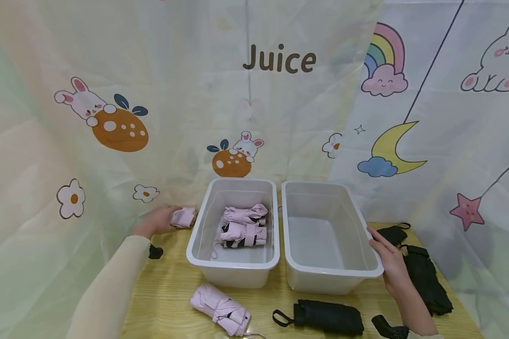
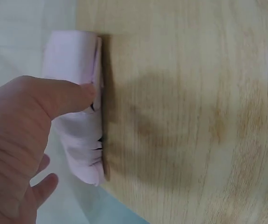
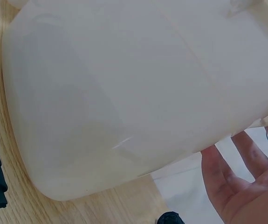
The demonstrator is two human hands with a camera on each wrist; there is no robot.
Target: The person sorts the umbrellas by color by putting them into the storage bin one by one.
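My left hand [image 1: 160,220] holds a pink folded umbrella [image 1: 184,217] just left of the left white bin [image 1: 233,278]. In the left wrist view, the thumb presses on this umbrella, while some fingers are hidden behind it. Inside the left bin lie two pink folded umbrellas [image 1: 243,234], side by side. My right hand [image 1: 391,263] touches the outer right side of the right white bin [image 1: 322,282] at its rim. Its fingers look fairly straight against the plastic in the right wrist view. Nothing lies inside the right bin.
Another pink folded umbrella [image 1: 220,309] lies in front of the left bin. A black folded umbrella [image 1: 328,316] is in front of the right bin. More black umbrellas [image 1: 426,280] lie along the right edge of the wooden table [image 1: 165,292]. A printed curtain [image 1: 186,94] hangs behind.
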